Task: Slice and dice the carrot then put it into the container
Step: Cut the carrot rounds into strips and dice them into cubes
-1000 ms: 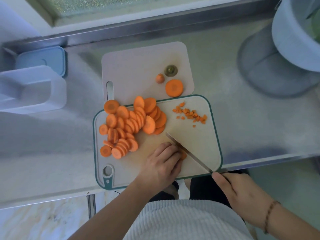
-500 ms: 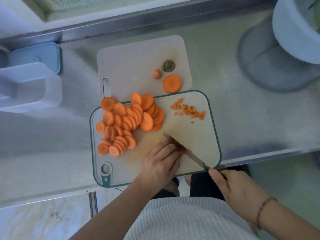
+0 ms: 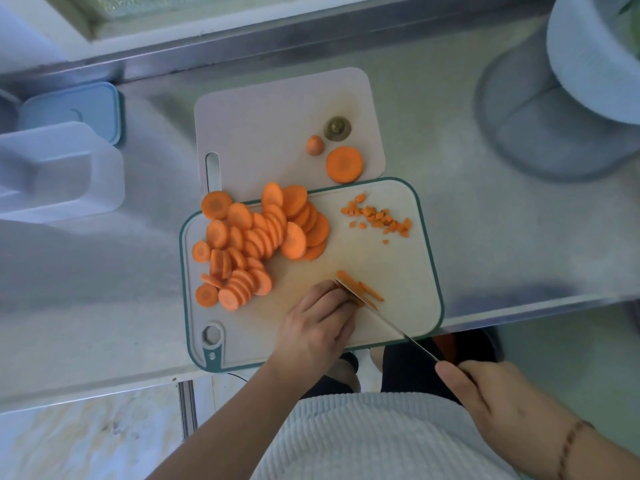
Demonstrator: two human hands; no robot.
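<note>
A heap of round carrot slices (image 3: 256, 237) lies on the left half of the green-rimmed cutting board (image 3: 412, 271). A small pile of diced carrot (image 3: 379, 218) sits at the board's far right. My left hand (image 3: 317, 323) holds down a carrot slice under curled fingertips, with thin carrot strips (image 3: 367, 289) lying just right of it. My right hand (image 3: 485, 386) grips the handle of a knife (image 3: 377, 313), whose blade runs along my left fingertips into the slice. The white container (image 3: 59, 171) stands open at the far left.
A second, pinkish board (image 3: 270, 126) lies behind with a large carrot slice (image 3: 344, 164), a carrot tip (image 3: 314, 145) and the stem end (image 3: 336, 128). A blue lid (image 3: 72, 110) is behind the container. A pale bowl (image 3: 588, 64) is at far right. The counter edge runs under the board's near side.
The knife has kept cutting the slice under my left fingers; orange strips now lie exposed to the right of the blade. The view shifted slightly; both hands stay in place.
</note>
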